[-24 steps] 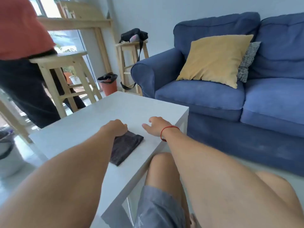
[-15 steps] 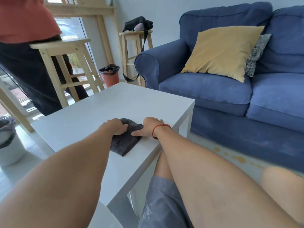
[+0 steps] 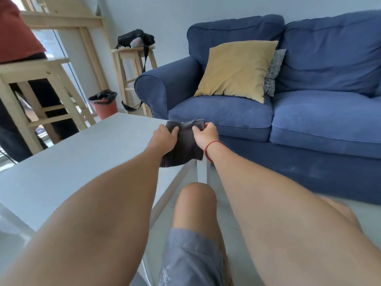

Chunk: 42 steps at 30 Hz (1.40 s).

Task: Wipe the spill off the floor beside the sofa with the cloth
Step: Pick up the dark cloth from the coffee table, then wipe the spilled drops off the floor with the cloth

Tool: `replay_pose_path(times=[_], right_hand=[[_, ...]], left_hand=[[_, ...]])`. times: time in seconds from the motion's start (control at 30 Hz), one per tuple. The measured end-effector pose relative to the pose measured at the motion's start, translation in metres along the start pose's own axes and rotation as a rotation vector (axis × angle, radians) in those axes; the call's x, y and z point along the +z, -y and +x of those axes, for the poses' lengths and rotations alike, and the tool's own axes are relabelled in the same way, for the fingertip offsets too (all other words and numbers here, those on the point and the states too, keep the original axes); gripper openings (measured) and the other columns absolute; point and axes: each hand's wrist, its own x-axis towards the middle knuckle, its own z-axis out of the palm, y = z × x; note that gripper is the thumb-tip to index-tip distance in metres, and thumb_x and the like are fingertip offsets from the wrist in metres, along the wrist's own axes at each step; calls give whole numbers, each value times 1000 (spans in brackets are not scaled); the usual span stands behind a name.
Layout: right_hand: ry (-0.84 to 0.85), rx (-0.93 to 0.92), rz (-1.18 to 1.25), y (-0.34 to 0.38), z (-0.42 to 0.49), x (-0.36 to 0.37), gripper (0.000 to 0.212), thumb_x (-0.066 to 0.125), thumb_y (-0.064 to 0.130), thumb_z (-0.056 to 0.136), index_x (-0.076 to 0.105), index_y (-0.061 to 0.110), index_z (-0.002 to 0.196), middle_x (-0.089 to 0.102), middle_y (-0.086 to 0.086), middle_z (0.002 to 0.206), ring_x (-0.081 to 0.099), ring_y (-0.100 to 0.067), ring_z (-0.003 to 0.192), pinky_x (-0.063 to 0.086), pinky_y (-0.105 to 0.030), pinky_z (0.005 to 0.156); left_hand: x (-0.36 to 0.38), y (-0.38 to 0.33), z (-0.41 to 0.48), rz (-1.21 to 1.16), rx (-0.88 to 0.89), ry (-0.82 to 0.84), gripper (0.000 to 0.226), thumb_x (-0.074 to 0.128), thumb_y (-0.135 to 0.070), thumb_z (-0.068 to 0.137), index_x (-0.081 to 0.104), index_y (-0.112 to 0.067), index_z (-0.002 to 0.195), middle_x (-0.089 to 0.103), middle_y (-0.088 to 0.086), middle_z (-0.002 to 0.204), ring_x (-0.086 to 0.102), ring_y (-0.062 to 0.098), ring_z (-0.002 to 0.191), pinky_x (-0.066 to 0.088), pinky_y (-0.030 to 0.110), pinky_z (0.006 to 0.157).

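A dark grey cloth [image 3: 184, 148] hangs in the air above the right corner of the white coffee table [image 3: 82, 162]. My left hand [image 3: 164, 139] grips its upper left edge and my right hand [image 3: 204, 135], with a red string on the wrist, grips its upper right edge. The cloth droops between both hands. The blue sofa [image 3: 288, 112] stands just behind it. The floor beside the sofa is mostly hidden by my right arm and knees, and no spill shows in this frame.
A yellow cushion [image 3: 235, 69] and a striped cushion [image 3: 273, 71] lie on the sofa. A wooden stool [image 3: 134, 65] with a black bag stands by the sofa arm, an orange bin [image 3: 104, 105] beside it. Another person [image 3: 16, 38] stands at the left by a second stool [image 3: 41, 96].
Both hands closed on the cloth and lifted it off the table, carrying it right toward the table's corner and the sofa. The camera tilted, so the orange spots on the floor left view.
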Motion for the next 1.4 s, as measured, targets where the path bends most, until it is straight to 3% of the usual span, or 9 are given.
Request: replay_pose_path(times=[0.27, 0.6, 0.83, 1.1, 1.17, 1.27, 1.4], right_hand=[[-362, 170, -30, -64, 28, -115, 33, 52, 21, 95, 48, 5, 124, 56, -16, 130, 55, -34, 119, 44, -35, 95], [-416, 386, -163, -193, 66, -171, 29, 48, 17, 98, 50, 3, 123, 56, -17, 131, 53, -34, 122, 41, -34, 97], [-353, 532, -176, -296, 117, -159, 28, 44, 11, 99, 46, 4, 126, 56, -16, 129, 55, -35, 118, 43, -35, 94], [-306, 631, -284, -399, 178, -145, 27, 45, 13, 98, 46, 5, 124, 58, -18, 124, 57, -37, 114, 45, -39, 91], [-232, 650, -435, -426, 188, -137, 40, 47, 19, 97, 39, 6, 134, 52, -17, 133, 52, -37, 123, 43, -42, 96], [-42, 505, -779, -461, 186, -119, 65, 49, 32, 95, 20, 11, 149, 27, -13, 154, 31, -33, 139, 32, -47, 108], [212, 189, -946, -498, 181, -94, 68, 42, 42, 96, 12, 21, 153, 0, -9, 163, 4, -26, 150, 8, -48, 119]], left_hand=[[117, -97, -16, -164, 84, 260, 58, 46, -40, 97, 36, 1, 137, 50, 19, 137, 50, 37, 125, 42, 41, 98], [277, -110, -12, -134, 5, 526, 51, 56, -30, 94, 36, -1, 131, 49, 18, 135, 51, 36, 122, 46, 42, 96], [376, -76, 26, -105, -7, 567, 44, 57, -27, 93, 40, -2, 126, 56, 18, 122, 56, 37, 114, 49, 46, 96], [482, -36, 69, -141, -74, 609, 44, 54, -21, 96, 36, -5, 132, 54, 14, 126, 54, 33, 118, 46, 42, 97], [506, -24, 77, -98, -134, 637, 53, 51, -27, 97, 29, -5, 139, 49, 16, 135, 49, 36, 124, 44, 43, 101], [532, 0, 90, 73, -175, 595, 66, 44, -38, 97, 18, -4, 148, 35, 17, 149, 34, 36, 137, 31, 45, 111], [550, 36, 117, 302, -16, 526, 67, 32, -40, 100, 9, -9, 154, 12, 12, 161, 8, 28, 150, 14, 44, 119]])
